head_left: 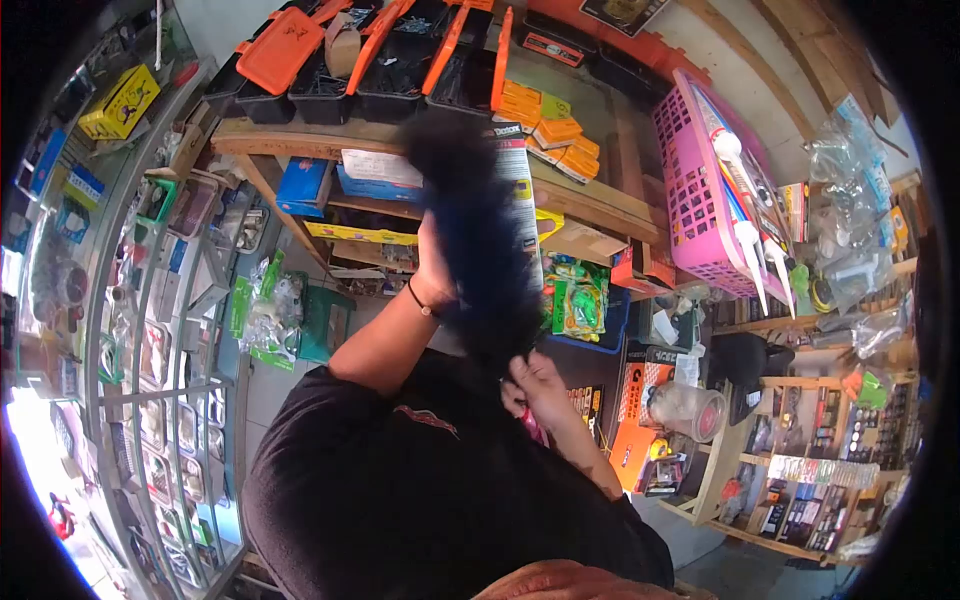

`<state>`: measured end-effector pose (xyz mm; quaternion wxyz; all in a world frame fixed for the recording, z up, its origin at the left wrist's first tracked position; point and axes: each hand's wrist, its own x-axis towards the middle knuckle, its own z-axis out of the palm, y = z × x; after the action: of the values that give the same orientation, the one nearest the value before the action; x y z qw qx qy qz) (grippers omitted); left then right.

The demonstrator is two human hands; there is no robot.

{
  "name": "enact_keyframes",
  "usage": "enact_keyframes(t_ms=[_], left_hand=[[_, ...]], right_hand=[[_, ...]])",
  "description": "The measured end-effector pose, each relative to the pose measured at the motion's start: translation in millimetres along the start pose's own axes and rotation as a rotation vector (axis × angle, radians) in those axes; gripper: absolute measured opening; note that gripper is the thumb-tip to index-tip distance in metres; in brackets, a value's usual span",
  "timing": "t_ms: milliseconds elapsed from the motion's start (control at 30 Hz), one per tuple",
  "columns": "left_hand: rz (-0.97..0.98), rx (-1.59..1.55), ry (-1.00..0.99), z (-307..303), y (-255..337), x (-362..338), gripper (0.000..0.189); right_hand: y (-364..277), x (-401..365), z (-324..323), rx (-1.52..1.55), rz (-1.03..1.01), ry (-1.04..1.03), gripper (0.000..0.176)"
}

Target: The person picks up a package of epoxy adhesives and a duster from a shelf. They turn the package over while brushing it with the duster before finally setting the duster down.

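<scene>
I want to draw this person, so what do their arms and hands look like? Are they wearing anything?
Both arms are bare below the short sleeves of a black shirt, which has a small red mark on it. The left hand has a thin black band round its wrist. The right hand shows no glove or watch.

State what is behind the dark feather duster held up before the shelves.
Behind the duster, a white printed sheet shows along its right edge, against the wooden shelves. The sheet's left part and whatever sits directly behind the feathers are covered.
</scene>
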<state>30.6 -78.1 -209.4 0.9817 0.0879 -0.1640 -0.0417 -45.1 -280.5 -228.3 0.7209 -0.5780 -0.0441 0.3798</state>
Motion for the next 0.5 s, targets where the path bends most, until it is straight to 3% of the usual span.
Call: enact_keyframes(t_ms=[33,100,167,200,233,300,367,433,467,500], left_hand=[[-0.086,-0.063,0.006,-3,-1,4,0.067],[-0.079,-0.052,-0.061,3,0,4,0.067],[-0.011,-0.334,-0.012,2,2,3,0.067],[0.003,-0.467,0.044,-12,1,4,0.070],[-0.003,-0.466,0.043,-17,-2,4,0.070],[-0.080,-0.143,0.167,-3,-9,3,0.071],[-0.100,-0.094,-0.044,7,-7,4,0.070],[-0.027,-0.241,0.041,15,-6,1,0.066],[-0.011,-0.214,0.010,10,-5,-1,0.060],[-0.055,-0.466,-0.090,5,-6,2,0.067]], right_hand=[[2,0,0,-0.089,0.039,-0.094,0.029],[-4,0,1,-0.023,0.031,-0.024,0.030],[-9,0,-3,0.150,-0.081,0.164,0.032],[-7,-1,-3,0.150,-0.081,0.162,0.032],[-3,-3,-3,0.093,-0.025,0.106,0.031],[1,-7,-1,-0.021,0.082,0.003,0.030],[-5,-8,0,-0.063,0.035,-0.012,0.029],[-11,-8,-2,0.149,-0.038,0.173,0.029],[-10,-9,-2,0.149,-0.032,0.170,0.029],[-8,-10,-2,0.116,0.022,0.146,0.029]])
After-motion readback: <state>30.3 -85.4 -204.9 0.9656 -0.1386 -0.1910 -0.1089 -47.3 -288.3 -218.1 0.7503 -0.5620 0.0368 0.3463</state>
